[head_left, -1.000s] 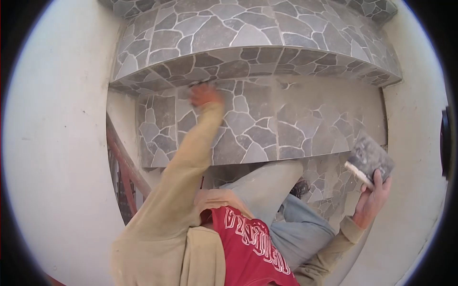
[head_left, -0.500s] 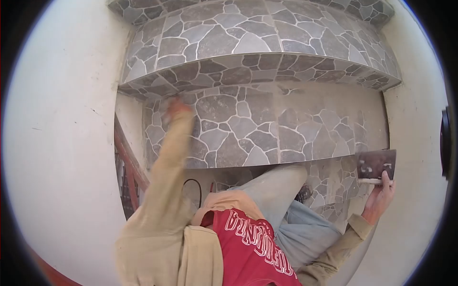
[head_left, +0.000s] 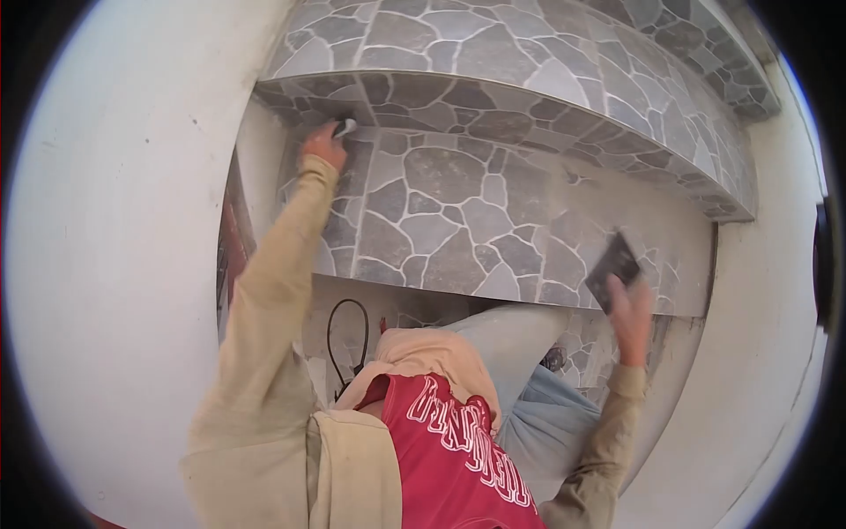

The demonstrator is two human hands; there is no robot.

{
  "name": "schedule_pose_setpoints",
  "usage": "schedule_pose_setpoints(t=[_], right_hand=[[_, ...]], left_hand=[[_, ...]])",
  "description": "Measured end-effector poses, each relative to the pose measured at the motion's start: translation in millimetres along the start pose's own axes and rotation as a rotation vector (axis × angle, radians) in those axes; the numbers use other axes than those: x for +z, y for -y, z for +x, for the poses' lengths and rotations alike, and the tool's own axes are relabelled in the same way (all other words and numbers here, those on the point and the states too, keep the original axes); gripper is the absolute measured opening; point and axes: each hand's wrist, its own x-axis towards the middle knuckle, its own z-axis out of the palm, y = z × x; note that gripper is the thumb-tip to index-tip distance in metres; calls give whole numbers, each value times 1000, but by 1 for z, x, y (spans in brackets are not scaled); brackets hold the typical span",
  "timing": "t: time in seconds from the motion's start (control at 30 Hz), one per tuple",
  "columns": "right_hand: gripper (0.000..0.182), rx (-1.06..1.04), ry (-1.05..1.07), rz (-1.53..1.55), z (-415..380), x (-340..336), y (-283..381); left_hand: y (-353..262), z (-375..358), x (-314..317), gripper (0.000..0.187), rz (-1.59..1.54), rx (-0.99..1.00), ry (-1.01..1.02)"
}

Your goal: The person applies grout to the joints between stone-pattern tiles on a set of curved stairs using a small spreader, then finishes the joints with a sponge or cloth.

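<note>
My left hand [head_left: 324, 146] reaches to the back left of the step, close to where the tread meets the riser. It is closed on a small dark piece with a pale, rounded edge [head_left: 346, 128], whose kind I cannot tell. My right hand [head_left: 630, 310], slightly blurred, grips a dark flat rectangular plate [head_left: 615, 269] with pale smears. The plate is tilted and overlaps the front right part of the tread. Grey stone-pattern tiles [head_left: 445, 176] with pale joints cover the tread [head_left: 423, 251]; a dusty film dulls its right side.
Above rises a tiled riser [head_left: 458, 101] under a curved upper step [head_left: 493, 48]. Pale walls [head_left: 132, 264] flank the stairs. A thin dark looped cable [head_left: 366, 328] lies below the tread, left of my bent legs [head_left: 520, 353]. A reddish rail [head_left: 236, 220] runs along the left.
My left hand has moved up toward the riser. My right hand has brought the plate from the right wall side leftward over the tread, turning it. The view has rotated slightly.
</note>
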Motion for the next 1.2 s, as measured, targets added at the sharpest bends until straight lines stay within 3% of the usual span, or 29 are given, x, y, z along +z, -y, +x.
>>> schedule_pose_setpoints(t=[0.03,0.07,0.13,0.23,0.3,0.37,0.5,0.57,0.6,0.67,0.77,0.9,1.07,1.2], right_hand=[[41,-146,11,-133,15,30,28],[45,-298,22,-268,31,66,62],[42,-419,154,-404,68,133,99],[33,-577,242,-526,118,240,124],[31,-659,278,-554,135,296,124],[29,-763,183,-449,145,340,127],[31,-658,174,-552,178,357,149],[34,-653,390,-651,175,350,165],[34,-650,398,-660,171,351,161],[32,-794,196,-626,164,357,146],[34,-632,293,-670,197,346,171],[34,-636,347,-707,190,347,175],[33,-862,298,-656,152,352,171],[35,-658,323,-676,178,357,178]], left_hand=[[35,1,-1,33,94,-139,192],[47,-3,-4,33,92,-158,193],[63,-3,-12,36,223,137,139],[62,-7,9,40,262,25,-36],[61,-7,11,40,213,2,-46],[60,-4,8,40,173,-15,-60],[58,-7,4,38,222,-24,1],[58,-1,1,37,188,-6,-18],[55,-2,0,37,200,-24,10],[52,0,0,38,206,-64,36],[57,-4,-4,40,195,-28,12],[50,-1,-4,38,199,-41,39],[52,1,-5,39,197,-39,38],[46,-5,-6,42,229,-81,77]])
